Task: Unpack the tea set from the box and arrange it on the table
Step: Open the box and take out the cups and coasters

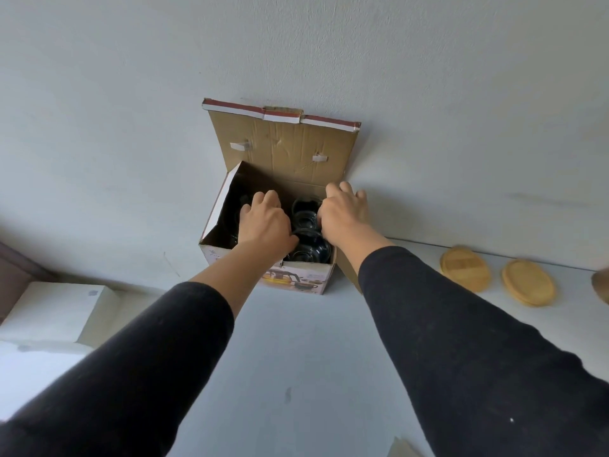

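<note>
1 cardboard box (296, 278) stands on the white table (296, 357), its back against the pale wall (296, 44), with 1 lid flap (283, 150) raised and leaning on that wall. Its front panel carries a printed picture of a teapot and cup. Inside the box, several stacked clear glass pieces (308, 222) show in the right half; about 3 rims can be made out, though the dark interior hides an exact count. The left half of the box is in shadow and its contents cannot be told.

2 hands reach into the box, both arms in black sleeves. The left hand (263, 222) is down inside the left half, its fingers curled downward into the dark; whether they hold anything cannot be told. The right hand (344, 212) lies over the right rim of the box, fingers bent across the edge toward the wall, the thumb side just beside the glass pieces; whether it pinches one of them or only grips the cardboard is not clear. The glass pieces sit between the 2 hands, touching or nearly touching the left wrist.

To the right of the box, well apart from it, 2 round wooden coasters (464, 268) lie flat on the table side by side, the second (529, 282) farther from the box. To the left of the box, 1 white block (49, 311) sits lower than the tabletop.
</note>
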Action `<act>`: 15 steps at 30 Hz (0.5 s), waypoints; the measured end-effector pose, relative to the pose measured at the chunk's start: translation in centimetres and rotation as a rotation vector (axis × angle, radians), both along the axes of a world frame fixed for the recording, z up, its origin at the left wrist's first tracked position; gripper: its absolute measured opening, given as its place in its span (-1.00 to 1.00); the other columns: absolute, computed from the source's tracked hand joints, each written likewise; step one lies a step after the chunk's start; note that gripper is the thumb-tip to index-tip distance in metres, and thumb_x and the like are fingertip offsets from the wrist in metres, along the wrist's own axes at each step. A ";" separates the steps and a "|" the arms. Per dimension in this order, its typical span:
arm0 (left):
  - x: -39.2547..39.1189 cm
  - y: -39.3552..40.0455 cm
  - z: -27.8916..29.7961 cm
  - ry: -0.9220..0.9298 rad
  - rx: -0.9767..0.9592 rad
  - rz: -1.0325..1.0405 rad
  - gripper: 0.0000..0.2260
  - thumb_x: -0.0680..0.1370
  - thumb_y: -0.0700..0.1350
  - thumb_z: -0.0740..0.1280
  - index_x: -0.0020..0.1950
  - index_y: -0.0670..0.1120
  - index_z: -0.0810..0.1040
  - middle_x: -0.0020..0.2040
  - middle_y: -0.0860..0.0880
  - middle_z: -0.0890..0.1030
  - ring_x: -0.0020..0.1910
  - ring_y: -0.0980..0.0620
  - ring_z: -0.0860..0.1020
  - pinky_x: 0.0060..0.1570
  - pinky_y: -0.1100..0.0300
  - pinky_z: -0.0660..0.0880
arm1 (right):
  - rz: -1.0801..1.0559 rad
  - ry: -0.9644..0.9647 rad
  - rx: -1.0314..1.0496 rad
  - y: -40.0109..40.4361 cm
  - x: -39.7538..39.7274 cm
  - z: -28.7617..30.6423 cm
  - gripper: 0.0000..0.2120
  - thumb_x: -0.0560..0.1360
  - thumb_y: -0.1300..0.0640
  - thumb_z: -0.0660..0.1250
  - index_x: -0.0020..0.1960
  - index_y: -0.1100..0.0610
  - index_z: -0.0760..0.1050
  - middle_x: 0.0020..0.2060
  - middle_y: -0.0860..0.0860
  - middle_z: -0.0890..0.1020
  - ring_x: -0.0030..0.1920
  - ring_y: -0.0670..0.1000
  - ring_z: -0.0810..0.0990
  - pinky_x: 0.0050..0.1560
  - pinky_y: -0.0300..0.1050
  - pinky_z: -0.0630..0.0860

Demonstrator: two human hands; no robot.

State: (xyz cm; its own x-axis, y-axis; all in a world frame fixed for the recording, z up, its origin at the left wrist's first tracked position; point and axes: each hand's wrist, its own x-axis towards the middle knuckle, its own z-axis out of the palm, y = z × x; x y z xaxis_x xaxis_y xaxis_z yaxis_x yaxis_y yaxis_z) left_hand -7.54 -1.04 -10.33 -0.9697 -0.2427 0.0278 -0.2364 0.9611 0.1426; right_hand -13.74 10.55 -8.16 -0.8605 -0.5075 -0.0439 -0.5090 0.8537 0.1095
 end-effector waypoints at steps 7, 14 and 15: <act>0.1 0.3 0.0 0.055 0.023 0.034 -0.75 0.51 0.09 0.32 -0.04 -0.05 0.67 0.20 -0.02 0.40 0.20 -0.04 0.32 0.19 0.08 0.33 | 0.076 0.024 -0.074 0.6 0.5 0.5 -0.74 0.54 0.23 0.28 0.15 0.04 0.62 0.13 0.05 0.47 0.22 0.12 0.34 0.15 0.00 0.29; 0.7 0.0 2.7 0.108 0.047 0.043 -0.79 0.50 0.02 0.34 -0.03 -0.08 0.67 0.18 -0.03 0.42 0.18 -0.06 0.34 0.19 0.07 0.34 | 0.122 0.100 -0.148 1.7 1.2 2.9 -0.76 0.54 0.22 0.30 0.17 0.06 0.61 0.08 0.05 0.50 0.19 0.11 0.36 0.10 -0.02 0.28; 0.9 0.0 3.1 0.119 0.051 0.047 -0.79 0.50 0.01 0.33 -0.03 -0.09 0.67 0.18 -0.04 0.42 0.18 -0.06 0.34 0.19 0.07 0.34 | 0.120 0.112 -0.158 2.0 1.3 3.5 -0.76 0.54 0.21 0.30 0.17 0.06 0.61 0.09 0.05 0.51 0.19 0.11 0.37 0.10 -0.03 0.28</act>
State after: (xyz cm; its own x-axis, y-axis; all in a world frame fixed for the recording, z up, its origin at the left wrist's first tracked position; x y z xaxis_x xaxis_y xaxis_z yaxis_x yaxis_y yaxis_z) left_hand -6.61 -1.02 -7.22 -0.9480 -0.2913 0.1283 -0.2591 0.9403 0.2207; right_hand -12.41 12.56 -4.67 -0.7885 -0.5997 0.1363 -0.6004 0.7987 0.0407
